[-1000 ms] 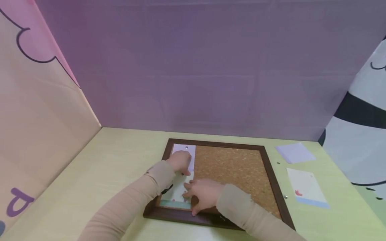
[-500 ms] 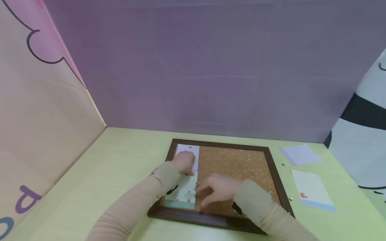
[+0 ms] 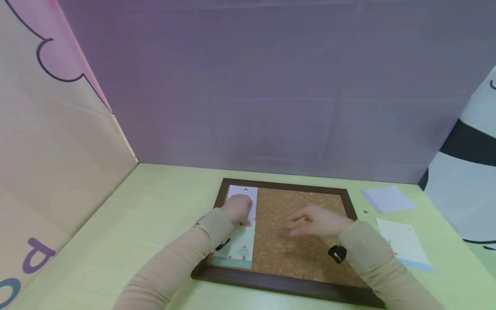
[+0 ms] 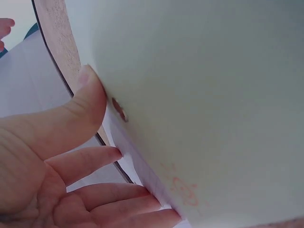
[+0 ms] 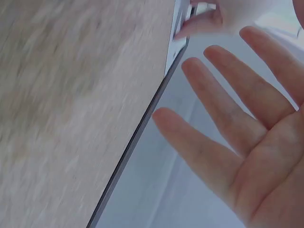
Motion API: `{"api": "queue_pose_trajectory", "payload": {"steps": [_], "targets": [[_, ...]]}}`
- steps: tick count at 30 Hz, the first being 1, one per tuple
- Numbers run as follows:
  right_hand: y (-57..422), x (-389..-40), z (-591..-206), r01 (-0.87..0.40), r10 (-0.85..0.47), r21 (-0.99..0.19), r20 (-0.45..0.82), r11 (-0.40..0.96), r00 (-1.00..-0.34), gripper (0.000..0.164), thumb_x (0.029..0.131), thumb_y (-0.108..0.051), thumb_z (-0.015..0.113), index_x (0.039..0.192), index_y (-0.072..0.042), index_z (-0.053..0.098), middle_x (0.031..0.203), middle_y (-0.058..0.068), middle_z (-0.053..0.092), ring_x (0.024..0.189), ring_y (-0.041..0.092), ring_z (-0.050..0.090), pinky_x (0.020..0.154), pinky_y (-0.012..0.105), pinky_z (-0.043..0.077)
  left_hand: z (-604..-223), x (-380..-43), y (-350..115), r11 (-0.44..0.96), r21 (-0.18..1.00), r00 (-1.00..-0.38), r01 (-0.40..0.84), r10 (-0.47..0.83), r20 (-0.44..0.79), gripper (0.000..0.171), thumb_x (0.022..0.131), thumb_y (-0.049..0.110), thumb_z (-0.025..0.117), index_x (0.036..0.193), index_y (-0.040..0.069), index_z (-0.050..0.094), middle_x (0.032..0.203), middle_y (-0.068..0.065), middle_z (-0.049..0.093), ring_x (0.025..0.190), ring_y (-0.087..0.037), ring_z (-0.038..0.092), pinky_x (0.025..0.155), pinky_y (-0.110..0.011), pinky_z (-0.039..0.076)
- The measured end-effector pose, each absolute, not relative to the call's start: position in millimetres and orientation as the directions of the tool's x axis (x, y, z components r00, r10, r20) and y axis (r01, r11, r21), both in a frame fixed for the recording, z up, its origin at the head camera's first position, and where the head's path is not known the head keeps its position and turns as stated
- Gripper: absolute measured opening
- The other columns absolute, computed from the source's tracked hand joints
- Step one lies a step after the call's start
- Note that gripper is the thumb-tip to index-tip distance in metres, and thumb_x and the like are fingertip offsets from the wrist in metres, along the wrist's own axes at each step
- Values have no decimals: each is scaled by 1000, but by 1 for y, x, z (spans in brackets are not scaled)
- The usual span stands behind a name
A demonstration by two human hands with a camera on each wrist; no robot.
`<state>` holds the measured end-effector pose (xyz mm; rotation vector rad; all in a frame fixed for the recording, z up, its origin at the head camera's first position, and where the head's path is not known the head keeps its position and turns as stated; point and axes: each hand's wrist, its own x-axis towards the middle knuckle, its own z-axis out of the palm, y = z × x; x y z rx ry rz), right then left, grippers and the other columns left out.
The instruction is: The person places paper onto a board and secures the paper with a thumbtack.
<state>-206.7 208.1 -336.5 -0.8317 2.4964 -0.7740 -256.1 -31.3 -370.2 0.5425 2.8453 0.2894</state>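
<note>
While the tree-printed note sheet [image 3: 237,247] meets the thumb of the straight-fingered left hand [image 3: 237,208], the spread right hand [image 3: 318,220] hovers over the framed corkboard [image 3: 284,256].

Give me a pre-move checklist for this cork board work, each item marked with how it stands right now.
1. Upper lavender card pinned: ok, a pin shows at its top.
2. Left hand on the green-bottomed card: ok, the left wrist view shows the thumb against it.
3. Green-bottomed card secured: cannot tell; a small round piece shows near the thumb, but how firmly it sits is unclear.
4. Right hand free: ok, fingers spread, holding nothing.
5. Blue-banded card fully visible: not ok, the right sleeve partly covers it in the head view.
</note>
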Motion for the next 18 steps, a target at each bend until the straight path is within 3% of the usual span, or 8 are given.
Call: {"api": "queue_pose_trajectory", "payload": {"steps": [9,18], "targets": [[250,-220,-334,-354,-555,-635,-143,687,-820,48,91,-32,62,127,0,57,128,20,58,115,38,56,93,47,49,-370,-256,-32,917,233,-910,325,370,-187,32,69,19,84,87,3,64,80,-6,63,78,-20,58,77,-32,51],[291,-232,-335,-282,-439,-559,-167,780,-883,50,92,-36,60,128,-2,57,131,21,56,120,43,50,95,55,45,-375,-257,-31,916,225,-908,333,376,-185,31,69,20,84,85,4,64,79,-5,63,77,-20,58,76,-32,51]]}}
